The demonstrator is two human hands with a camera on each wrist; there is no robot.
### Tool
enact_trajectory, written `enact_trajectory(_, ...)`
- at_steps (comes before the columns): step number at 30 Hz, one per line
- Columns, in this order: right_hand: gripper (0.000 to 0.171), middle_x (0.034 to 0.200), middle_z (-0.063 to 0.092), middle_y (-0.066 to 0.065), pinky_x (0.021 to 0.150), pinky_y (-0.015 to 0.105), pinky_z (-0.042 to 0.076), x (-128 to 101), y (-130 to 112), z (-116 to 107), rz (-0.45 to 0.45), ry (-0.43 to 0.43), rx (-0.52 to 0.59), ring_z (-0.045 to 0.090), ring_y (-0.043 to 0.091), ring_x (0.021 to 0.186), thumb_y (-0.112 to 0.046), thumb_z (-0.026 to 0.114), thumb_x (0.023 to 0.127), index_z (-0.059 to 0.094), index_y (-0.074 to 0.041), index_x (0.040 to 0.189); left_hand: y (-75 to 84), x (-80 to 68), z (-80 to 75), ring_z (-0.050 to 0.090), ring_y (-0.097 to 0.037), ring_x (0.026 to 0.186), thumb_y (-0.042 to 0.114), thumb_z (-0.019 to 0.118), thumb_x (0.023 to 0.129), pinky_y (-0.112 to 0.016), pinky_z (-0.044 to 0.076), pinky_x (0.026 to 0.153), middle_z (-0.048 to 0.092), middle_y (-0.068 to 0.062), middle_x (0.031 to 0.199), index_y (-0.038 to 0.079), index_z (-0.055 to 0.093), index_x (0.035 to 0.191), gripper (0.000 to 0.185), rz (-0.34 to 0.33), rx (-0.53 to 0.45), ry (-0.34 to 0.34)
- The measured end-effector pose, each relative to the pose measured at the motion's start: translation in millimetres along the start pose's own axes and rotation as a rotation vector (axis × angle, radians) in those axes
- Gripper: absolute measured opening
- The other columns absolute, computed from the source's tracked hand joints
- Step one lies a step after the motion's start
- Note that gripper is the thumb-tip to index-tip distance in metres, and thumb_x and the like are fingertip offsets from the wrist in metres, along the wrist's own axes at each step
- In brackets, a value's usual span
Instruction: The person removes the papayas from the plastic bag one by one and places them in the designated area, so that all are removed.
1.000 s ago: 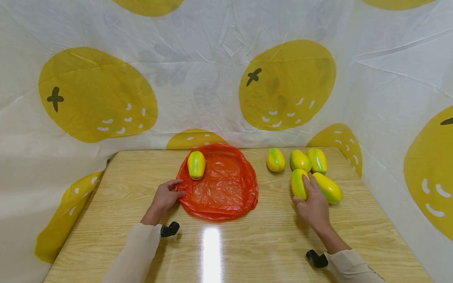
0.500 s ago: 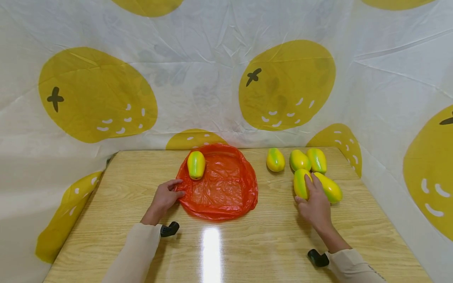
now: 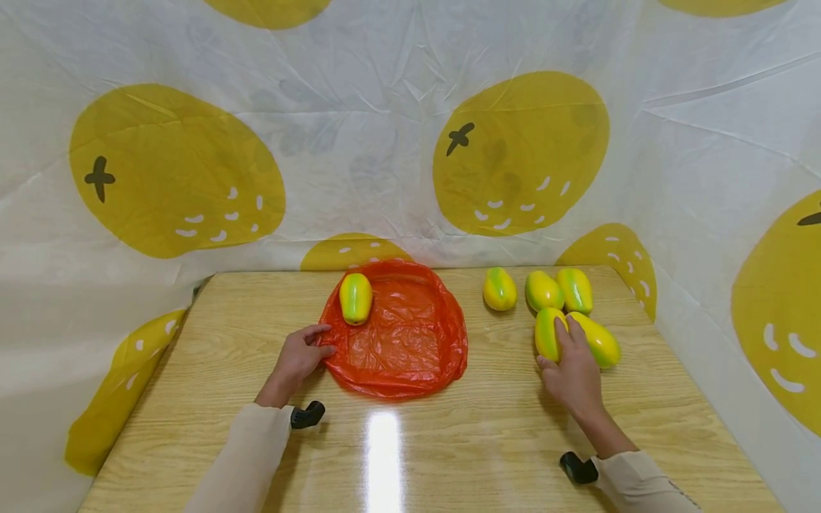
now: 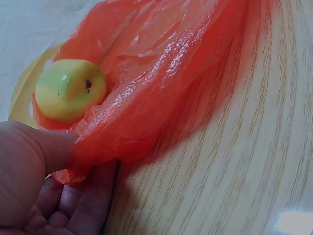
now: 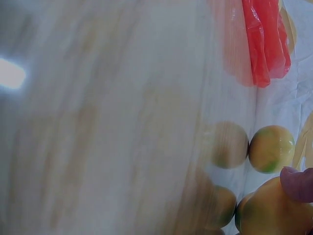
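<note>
Orange plastic bag [image 3: 400,335] lies open on the wooden table [image 3: 212,356], one papaya [image 3: 355,298] inside. The left hand [image 3: 300,358] pinches its rim. The right hand [image 3: 573,372] curls over a loose papaya [image 3: 546,333], which has rolled slightly toward its neighbour [image 3: 598,340] since a second ago. A loose grip could let this smooth fruit slip away.

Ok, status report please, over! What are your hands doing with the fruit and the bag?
Left hand pinches crinkly red plastic bag edge. Right hand grips yellow-green toy papaya. Four neighbours crowd close.
</note>
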State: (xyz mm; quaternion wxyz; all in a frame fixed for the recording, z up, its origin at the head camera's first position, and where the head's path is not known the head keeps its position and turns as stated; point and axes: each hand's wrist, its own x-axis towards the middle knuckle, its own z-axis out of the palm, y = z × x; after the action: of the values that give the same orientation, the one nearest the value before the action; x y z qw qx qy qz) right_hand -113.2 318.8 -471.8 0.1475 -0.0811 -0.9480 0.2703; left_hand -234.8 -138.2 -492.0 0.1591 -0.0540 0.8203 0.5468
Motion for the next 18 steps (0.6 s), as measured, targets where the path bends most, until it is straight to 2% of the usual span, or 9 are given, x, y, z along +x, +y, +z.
enact_trajectory(11,0.08,0.162,0.027,0.037,0.12,0.071,0.028,1.1,4.6,1.9,-0.044,0.005,-0.036,0.026,0.057,0.15,-0.003,0.07,0.088,0.032,0.011,0.157,-1.0,-0.2,0.9,0.055,-0.036,0.135,0.003,0.065,0.098,-0.045,0.053,0.111,0.045,-0.024,0.16,0.003,0.053,0.15,0.053,-0.003,0.004,0.005)
enact_trajectory(18,0.08,0.162,0.026,0.039,0.12,0.071,0.028,2.0,4.5,1.1,-0.046,-0.024,-0.058,0.026,0.057,0.149,-0.005,0.071,0.088,0.032,0.013,0.156,-2.6,1.0,0.5,0.055,-0.035,0.133,0.003,0.065,0.099,-0.045,0.053,0.111,0.046,-0.024,0.16,0.004,0.053,0.15,0.053,-0.013,0.001,0.004)
